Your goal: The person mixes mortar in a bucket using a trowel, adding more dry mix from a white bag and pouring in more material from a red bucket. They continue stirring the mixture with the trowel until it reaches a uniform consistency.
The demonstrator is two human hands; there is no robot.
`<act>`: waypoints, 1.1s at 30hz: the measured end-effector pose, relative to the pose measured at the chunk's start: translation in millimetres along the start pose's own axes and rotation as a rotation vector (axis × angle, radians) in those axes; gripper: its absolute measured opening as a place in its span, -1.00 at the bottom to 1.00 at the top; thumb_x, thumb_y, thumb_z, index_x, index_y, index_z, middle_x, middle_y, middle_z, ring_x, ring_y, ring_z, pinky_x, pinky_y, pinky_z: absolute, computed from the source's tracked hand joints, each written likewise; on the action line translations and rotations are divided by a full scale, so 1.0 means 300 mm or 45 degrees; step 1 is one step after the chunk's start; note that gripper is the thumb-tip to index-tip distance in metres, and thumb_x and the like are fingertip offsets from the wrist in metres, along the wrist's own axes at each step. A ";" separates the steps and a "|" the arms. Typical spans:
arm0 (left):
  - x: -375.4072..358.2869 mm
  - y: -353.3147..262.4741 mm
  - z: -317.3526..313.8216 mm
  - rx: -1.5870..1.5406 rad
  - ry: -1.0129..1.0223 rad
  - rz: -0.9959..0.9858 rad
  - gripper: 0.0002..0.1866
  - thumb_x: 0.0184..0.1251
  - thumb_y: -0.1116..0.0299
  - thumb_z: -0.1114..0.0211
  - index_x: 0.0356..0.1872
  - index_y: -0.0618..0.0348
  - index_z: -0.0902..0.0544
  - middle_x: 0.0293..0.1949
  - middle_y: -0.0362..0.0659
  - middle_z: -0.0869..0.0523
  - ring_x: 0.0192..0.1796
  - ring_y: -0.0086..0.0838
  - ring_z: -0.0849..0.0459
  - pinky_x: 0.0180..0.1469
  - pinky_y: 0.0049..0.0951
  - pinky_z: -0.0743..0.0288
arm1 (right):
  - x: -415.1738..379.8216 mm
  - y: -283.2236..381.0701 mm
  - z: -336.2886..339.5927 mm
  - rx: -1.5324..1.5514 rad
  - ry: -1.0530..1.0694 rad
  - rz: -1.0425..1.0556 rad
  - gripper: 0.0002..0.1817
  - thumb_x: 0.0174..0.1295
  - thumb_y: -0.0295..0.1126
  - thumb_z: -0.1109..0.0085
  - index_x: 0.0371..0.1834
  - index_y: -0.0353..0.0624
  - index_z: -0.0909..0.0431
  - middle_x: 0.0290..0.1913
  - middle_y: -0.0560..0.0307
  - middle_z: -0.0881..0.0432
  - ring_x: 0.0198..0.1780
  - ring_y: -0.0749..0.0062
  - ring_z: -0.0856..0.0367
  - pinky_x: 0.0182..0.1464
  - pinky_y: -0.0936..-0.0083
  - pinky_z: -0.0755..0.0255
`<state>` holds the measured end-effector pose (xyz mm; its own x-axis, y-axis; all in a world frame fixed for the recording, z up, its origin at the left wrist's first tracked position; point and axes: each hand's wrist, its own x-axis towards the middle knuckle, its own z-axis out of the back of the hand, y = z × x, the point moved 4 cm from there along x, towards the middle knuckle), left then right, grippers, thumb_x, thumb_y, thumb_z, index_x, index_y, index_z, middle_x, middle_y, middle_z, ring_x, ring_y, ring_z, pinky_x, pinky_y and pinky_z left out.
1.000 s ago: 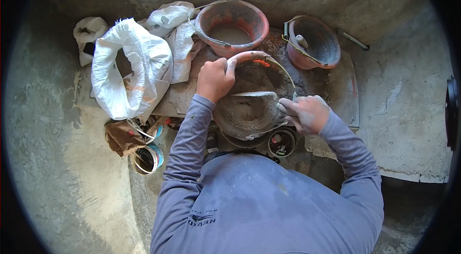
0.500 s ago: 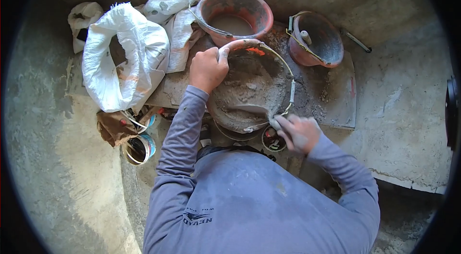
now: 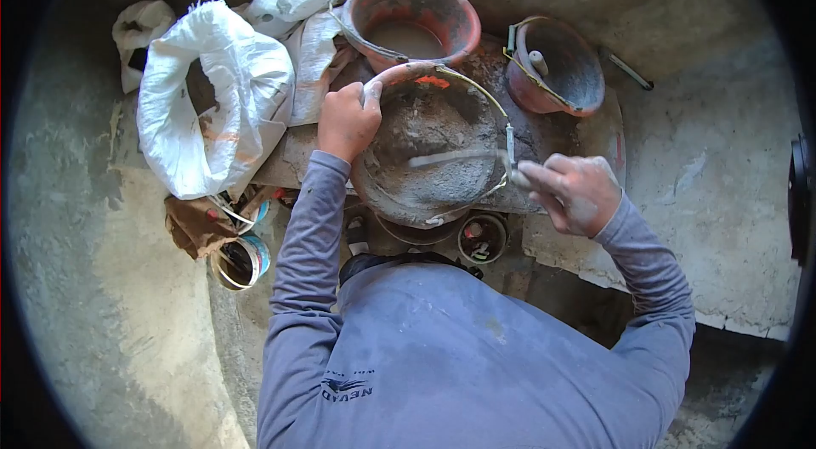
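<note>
My left hand [image 3: 349, 121] is closed on the upper left rim of a bucket [image 3: 413, 72], which tips towards me. Grey, crumbly mortar [image 3: 438, 184] covers the inside of the bucket. At the right side my right hand [image 3: 580, 196] grips the handle of a trowel [image 3: 455, 158]. The trowel's blade is blurred and reaches across the bucket's mouth, over the mortar. The wire bail with its pale sleeve hangs along the bucket's right edge, close to my right fingers.
Behind stand a reddish bucket holding grey liquid [image 3: 470, 20] and a smaller bucket with a handled tool inside [image 3: 568, 101]. An open white sack [image 3: 268, 67] stands left. Below are a paint pail [image 3: 262, 255] and a small tub of items [image 3: 503, 238]. A rod [image 3: 629, 68] lies right.
My right hand has moved up and right with the trowel, whose blade has risen from the bucket's near side to its middle. My left hand keeps hold of the rim.
</note>
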<state>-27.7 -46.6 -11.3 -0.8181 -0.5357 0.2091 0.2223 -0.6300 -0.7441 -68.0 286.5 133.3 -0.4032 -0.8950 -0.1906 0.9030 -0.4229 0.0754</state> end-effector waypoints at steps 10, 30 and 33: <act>-0.019 -0.035 -0.014 0.021 -0.007 -0.029 -0.55 0.47 0.10 -0.24 -0.45 0.34 -0.68 -0.44 0.32 -0.68 -0.31 0.30 -0.70 -0.22 0.17 -0.55 | 0.309 -0.090 -0.290 -0.281 0.082 0.242 -0.61 0.22 -0.24 -0.28 0.14 0.11 -0.63 -0.24 0.07 -0.69 -0.28 0.12 -0.79 -0.26 0.14 -0.61; -0.012 -0.075 -0.029 -0.021 0.052 -0.083 -0.59 0.46 0.12 -0.23 -0.41 0.30 -0.71 -0.45 0.31 -0.71 -0.32 0.29 -0.73 -0.20 0.18 -0.60 | 0.338 -0.165 -0.343 0.454 0.392 -0.199 -0.65 0.38 -0.19 -0.30 -0.06 -0.31 -0.66 -0.23 -0.24 -0.78 -0.13 -0.15 -0.77 -0.06 0.06 -0.59; 0.004 -0.032 -0.022 -0.009 -0.013 -0.034 -0.56 0.50 0.15 -0.23 -0.48 0.35 -0.62 -0.49 0.31 -0.65 -0.35 0.28 -0.69 -0.31 0.12 -0.50 | 0.293 -0.204 -0.423 0.814 0.507 -0.205 -0.60 0.38 -0.19 -0.35 -0.02 -0.38 -0.70 -0.26 -0.25 -0.78 -0.22 0.12 -0.76 -0.10 0.19 -0.56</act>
<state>-34.3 -37.4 -8.2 -0.8181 -0.5248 0.2352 0.1971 -0.6401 -0.7426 -140.0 251.8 -12.3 -0.3294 -0.7484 -0.5756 0.5280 -0.6514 0.5448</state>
